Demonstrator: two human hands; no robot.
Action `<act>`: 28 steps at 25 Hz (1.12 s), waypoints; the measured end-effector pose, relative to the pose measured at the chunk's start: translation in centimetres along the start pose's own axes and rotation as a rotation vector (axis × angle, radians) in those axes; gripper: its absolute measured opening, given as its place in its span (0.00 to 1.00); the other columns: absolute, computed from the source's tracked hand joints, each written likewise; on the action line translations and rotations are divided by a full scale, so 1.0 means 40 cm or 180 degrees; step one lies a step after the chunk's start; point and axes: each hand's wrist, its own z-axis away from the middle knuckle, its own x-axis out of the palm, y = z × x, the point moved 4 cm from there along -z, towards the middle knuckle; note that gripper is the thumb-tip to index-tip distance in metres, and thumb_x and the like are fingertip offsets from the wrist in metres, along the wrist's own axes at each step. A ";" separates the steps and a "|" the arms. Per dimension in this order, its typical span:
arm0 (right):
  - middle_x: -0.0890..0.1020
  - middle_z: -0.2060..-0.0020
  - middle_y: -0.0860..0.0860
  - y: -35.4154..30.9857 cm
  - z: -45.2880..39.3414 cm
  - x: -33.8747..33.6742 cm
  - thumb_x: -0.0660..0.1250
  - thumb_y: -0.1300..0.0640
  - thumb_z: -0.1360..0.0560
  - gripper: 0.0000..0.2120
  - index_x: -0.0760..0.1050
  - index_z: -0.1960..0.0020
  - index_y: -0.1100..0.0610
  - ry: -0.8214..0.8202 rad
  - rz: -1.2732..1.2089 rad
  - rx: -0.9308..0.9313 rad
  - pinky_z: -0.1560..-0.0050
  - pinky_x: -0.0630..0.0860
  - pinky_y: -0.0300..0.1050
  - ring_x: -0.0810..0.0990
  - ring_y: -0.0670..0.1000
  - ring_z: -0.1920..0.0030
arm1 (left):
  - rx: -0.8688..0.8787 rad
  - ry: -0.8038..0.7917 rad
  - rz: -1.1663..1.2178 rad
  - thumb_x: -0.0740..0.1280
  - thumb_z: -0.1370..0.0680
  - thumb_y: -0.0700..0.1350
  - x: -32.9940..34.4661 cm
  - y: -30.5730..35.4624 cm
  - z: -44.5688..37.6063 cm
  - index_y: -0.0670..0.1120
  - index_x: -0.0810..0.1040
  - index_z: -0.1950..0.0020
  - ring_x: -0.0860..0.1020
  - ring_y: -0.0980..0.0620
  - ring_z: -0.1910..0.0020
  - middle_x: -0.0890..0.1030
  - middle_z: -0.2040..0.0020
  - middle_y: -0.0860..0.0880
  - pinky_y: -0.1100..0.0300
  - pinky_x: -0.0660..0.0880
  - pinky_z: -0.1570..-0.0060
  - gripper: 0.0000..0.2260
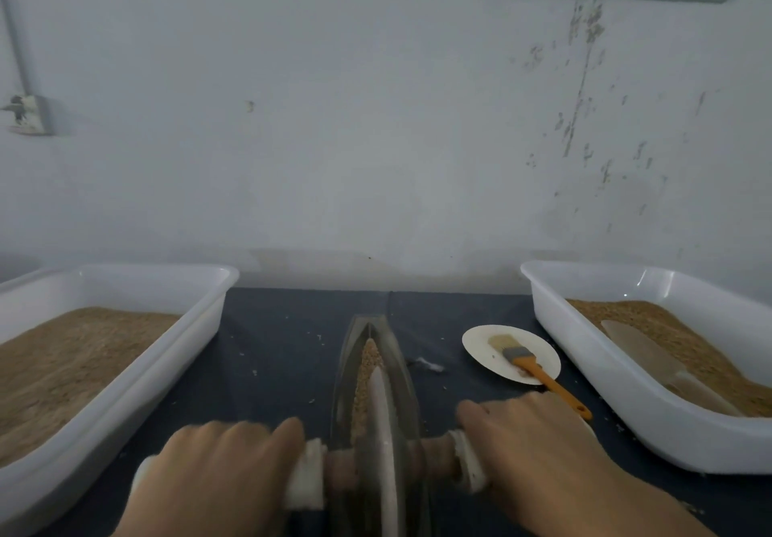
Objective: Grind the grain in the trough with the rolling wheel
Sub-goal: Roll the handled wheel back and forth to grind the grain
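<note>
The left hand [217,469] and right hand [539,453] each wrap their fingers round an end of the wooden axle [434,453], with the rolling wheel [382,444] standing in the boat-shaped trough [401,365] mid-counter. Grain [367,363] is heaped ahead of the wheel. Even downward pressure and straight strokes should keep the wheel from riding up the trough's sides. White trays [200,327] of grain flank it; a brush [530,363] on a plate [480,338] lies near the right hand.

A dark-covered table [284,352] carries two white tubs [125,369] [626,390], a trough [401,369] and a plate [480,340].
</note>
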 end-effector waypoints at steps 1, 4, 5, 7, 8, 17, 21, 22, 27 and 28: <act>0.77 0.48 0.50 -0.003 -0.009 -0.003 0.64 0.52 0.26 0.14 0.65 0.43 0.50 -0.0011 0.0018 0.0038 0.53 0.68 0.50 0.77 0.55 0.48 | -0.0050 -0.0131 0.0027 0.61 0.27 0.63 -0.001 -0.002 -0.001 0.63 0.55 0.57 0.67 0.58 0.60 0.67 0.60 0.59 0.58 0.62 0.58 0.14; 0.79 0.50 0.49 0.003 -0.077 -0.007 0.66 0.50 0.26 0.13 0.67 0.45 0.49 0.0583 -0.0055 0.0160 0.52 0.73 0.50 0.78 0.53 0.51 | -0.0222 0.0050 0.0071 0.64 0.25 0.58 0.015 -0.010 -0.071 0.61 0.59 0.55 0.68 0.57 0.61 0.68 0.60 0.59 0.59 0.65 0.58 0.12; 0.80 0.51 0.49 0.018 -0.113 -0.004 0.67 0.50 0.26 0.12 0.68 0.46 0.49 0.0773 -0.0057 0.0272 0.53 0.74 0.50 0.79 0.53 0.52 | -0.0269 0.0307 0.0045 0.65 0.26 0.57 0.023 -0.015 -0.112 0.60 0.61 0.54 0.70 0.57 0.61 0.70 0.60 0.58 0.59 0.66 0.59 0.12; 0.81 0.52 0.50 0.045 -0.181 -0.009 0.66 0.50 0.26 0.10 0.69 0.47 0.50 0.0995 -0.0052 0.0501 0.53 0.75 0.50 0.79 0.53 0.54 | -0.0335 0.0725 -0.0193 0.66 0.26 0.55 0.024 -0.025 -0.194 0.58 0.63 0.54 0.70 0.55 0.63 0.71 0.60 0.57 0.59 0.66 0.61 0.11; 0.81 0.52 0.51 0.054 -0.205 -0.011 0.66 0.50 0.25 0.10 0.69 0.47 0.51 0.1034 -0.0052 0.0579 0.53 0.75 0.51 0.79 0.54 0.54 | -0.0347 0.0807 -0.0301 0.67 0.26 0.54 0.020 -0.028 -0.225 0.56 0.63 0.54 0.70 0.55 0.63 0.72 0.60 0.56 0.59 0.65 0.62 0.12; 0.77 0.56 0.47 -0.004 0.003 0.004 0.66 0.49 0.28 0.13 0.65 0.48 0.49 0.0427 -0.0072 0.0014 0.56 0.73 0.49 0.76 0.52 0.57 | 0.0061 0.0761 -0.0204 0.68 0.30 0.57 0.024 0.000 -0.045 0.58 0.61 0.57 0.71 0.56 0.65 0.70 0.64 0.57 0.59 0.61 0.65 0.14; 0.75 0.56 0.45 -0.009 0.011 -0.005 0.67 0.49 0.28 0.14 0.62 0.50 0.45 0.0287 0.0017 -0.0021 0.56 0.72 0.48 0.75 0.49 0.57 | 0.0013 0.0371 -0.0214 0.61 0.29 0.58 0.016 -0.005 -0.004 0.60 0.58 0.57 0.71 0.55 0.63 0.68 0.64 0.57 0.57 0.60 0.66 0.11; 0.75 0.58 0.44 -0.005 -0.010 -0.005 0.67 0.47 0.28 0.13 0.62 0.52 0.45 0.0414 -0.0041 0.0030 0.56 0.73 0.47 0.75 0.47 0.59 | -0.0004 0.0387 -0.0267 0.61 0.28 0.59 0.015 -0.008 -0.018 0.60 0.57 0.57 0.69 0.56 0.64 0.68 0.64 0.58 0.58 0.61 0.67 0.12; 0.80 0.57 0.48 0.059 -0.184 0.016 0.66 0.45 0.27 0.12 0.66 0.52 0.49 0.0899 -0.0080 0.0508 0.59 0.73 0.47 0.77 0.50 0.59 | -0.0253 0.0797 -0.0613 0.65 0.26 0.54 0.011 -0.022 -0.203 0.55 0.67 0.53 0.75 0.51 0.61 0.76 0.59 0.54 0.57 0.65 0.64 0.09; 0.80 0.56 0.49 0.066 -0.211 0.015 0.66 0.46 0.27 0.12 0.66 0.52 0.49 0.0953 -0.0057 0.0582 0.59 0.72 0.48 0.78 0.52 0.58 | -0.0298 0.0798 -0.0651 0.66 0.26 0.53 0.006 -0.023 -0.232 0.54 0.69 0.52 0.75 0.50 0.62 0.77 0.58 0.54 0.56 0.65 0.64 0.08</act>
